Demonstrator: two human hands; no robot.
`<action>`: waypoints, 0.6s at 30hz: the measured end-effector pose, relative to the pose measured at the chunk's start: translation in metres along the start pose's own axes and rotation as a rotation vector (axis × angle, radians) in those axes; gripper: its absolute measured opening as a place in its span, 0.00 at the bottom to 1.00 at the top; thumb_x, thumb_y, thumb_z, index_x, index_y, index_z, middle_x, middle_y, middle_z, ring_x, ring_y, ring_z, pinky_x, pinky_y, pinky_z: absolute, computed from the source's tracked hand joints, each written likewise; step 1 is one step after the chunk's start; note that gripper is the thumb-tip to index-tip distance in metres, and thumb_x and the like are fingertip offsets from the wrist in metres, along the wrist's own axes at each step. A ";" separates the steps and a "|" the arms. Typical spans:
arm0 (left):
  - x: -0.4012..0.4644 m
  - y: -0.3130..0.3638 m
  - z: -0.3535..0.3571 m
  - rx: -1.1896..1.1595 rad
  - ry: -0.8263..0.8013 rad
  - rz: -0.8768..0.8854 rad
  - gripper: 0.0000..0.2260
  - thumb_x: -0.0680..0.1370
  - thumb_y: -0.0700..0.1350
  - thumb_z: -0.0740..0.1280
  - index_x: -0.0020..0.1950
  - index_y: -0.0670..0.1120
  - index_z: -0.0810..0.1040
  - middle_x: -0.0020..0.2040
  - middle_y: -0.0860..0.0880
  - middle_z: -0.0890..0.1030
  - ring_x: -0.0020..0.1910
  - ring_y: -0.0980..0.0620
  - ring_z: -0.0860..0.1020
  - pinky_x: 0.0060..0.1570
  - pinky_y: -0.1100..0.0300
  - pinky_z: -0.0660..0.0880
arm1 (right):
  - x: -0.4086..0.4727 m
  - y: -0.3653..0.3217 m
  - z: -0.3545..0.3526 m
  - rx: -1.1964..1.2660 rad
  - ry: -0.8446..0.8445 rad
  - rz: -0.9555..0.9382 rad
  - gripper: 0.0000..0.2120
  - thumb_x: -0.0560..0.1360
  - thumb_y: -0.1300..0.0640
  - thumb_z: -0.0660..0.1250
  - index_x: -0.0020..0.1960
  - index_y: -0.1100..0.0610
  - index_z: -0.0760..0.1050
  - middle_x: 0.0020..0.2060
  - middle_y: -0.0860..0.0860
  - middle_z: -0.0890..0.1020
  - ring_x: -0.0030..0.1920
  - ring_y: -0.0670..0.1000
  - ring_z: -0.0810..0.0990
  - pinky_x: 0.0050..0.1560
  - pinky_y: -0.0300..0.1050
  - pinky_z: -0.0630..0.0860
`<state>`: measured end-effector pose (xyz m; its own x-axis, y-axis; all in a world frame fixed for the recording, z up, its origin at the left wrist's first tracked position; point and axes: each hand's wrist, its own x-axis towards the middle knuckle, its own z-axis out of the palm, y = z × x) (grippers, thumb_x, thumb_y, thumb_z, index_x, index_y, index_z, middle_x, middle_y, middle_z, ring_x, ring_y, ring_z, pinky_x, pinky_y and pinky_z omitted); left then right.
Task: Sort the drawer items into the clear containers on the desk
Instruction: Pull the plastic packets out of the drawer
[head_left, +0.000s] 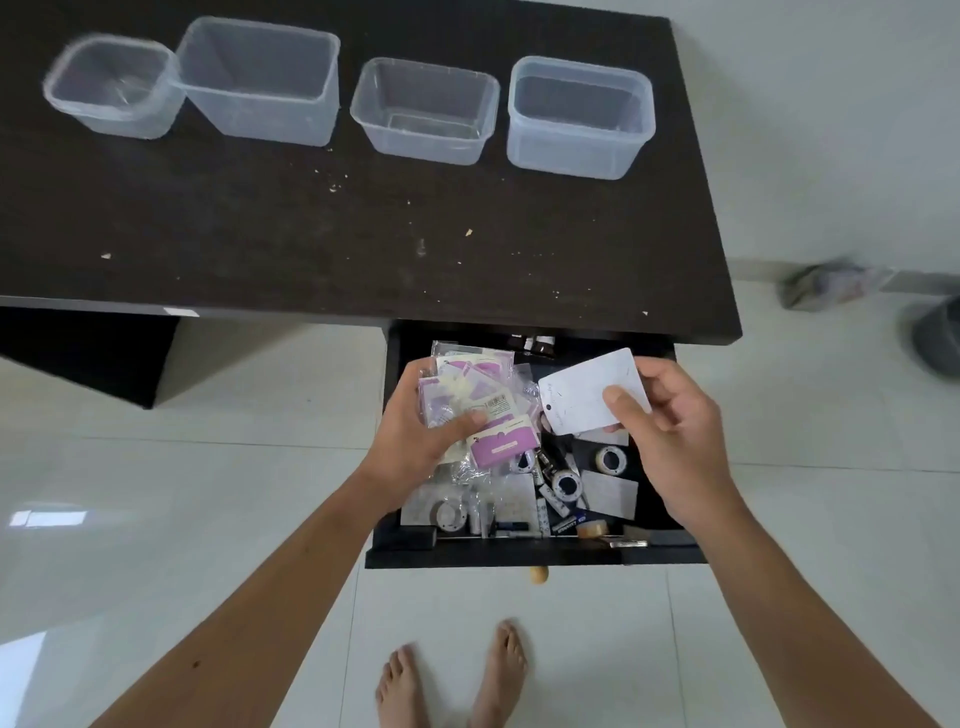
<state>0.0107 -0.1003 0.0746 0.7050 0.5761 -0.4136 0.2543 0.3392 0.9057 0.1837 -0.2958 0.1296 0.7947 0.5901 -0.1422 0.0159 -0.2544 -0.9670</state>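
The black drawer (535, 554) is pulled out below the desk, full of small items: tape rolls (611, 459), white cards, batteries, small bottles. My left hand (415, 441) is shut on a bundle of purple-and-white packets in clear wrap (467, 395), held over the drawer's left side. My right hand (680, 421) pinches a white card (582, 395) over the drawer's right side. Several empty clear containers stand in a row at the back of the dark desk (311, 234): a small square one (111, 85), a large one (260, 80), a medium one (423, 109) and another (581, 117).
Crumbs lie scattered on the desk top. The desk's right edge runs beside white floor tiles. A grey bin (937, 338) and a crumpled cloth (826, 283) sit on the floor at right. My bare feet (452, 675) stand below the drawer front.
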 end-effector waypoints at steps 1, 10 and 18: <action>0.001 0.001 0.007 0.006 -0.010 -0.003 0.28 0.75 0.39 0.79 0.70 0.49 0.70 0.61 0.46 0.85 0.59 0.49 0.86 0.50 0.54 0.85 | -0.001 -0.001 -0.008 0.020 0.029 -0.011 0.09 0.82 0.63 0.70 0.60 0.53 0.80 0.51 0.48 0.88 0.52 0.48 0.87 0.43 0.39 0.83; 0.002 -0.002 0.058 0.009 -0.146 -0.032 0.24 0.77 0.41 0.78 0.69 0.49 0.73 0.61 0.47 0.86 0.60 0.47 0.86 0.58 0.47 0.84 | 0.000 0.015 -0.038 -0.166 -0.173 0.106 0.11 0.82 0.61 0.70 0.62 0.50 0.81 0.47 0.47 0.86 0.40 0.44 0.83 0.37 0.41 0.81; -0.005 -0.005 0.069 -0.085 -0.246 -0.102 0.15 0.86 0.47 0.64 0.73 0.49 0.73 0.62 0.47 0.86 0.60 0.47 0.86 0.54 0.52 0.84 | 0.005 0.035 -0.005 -0.458 -0.087 0.040 0.12 0.74 0.52 0.79 0.56 0.46 0.82 0.53 0.45 0.73 0.36 0.42 0.79 0.40 0.31 0.75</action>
<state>0.0518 -0.1560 0.0784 0.8207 0.3414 -0.4582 0.2833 0.4533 0.8451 0.1908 -0.3055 0.0965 0.7464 0.6301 -0.2141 0.2679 -0.5790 -0.7701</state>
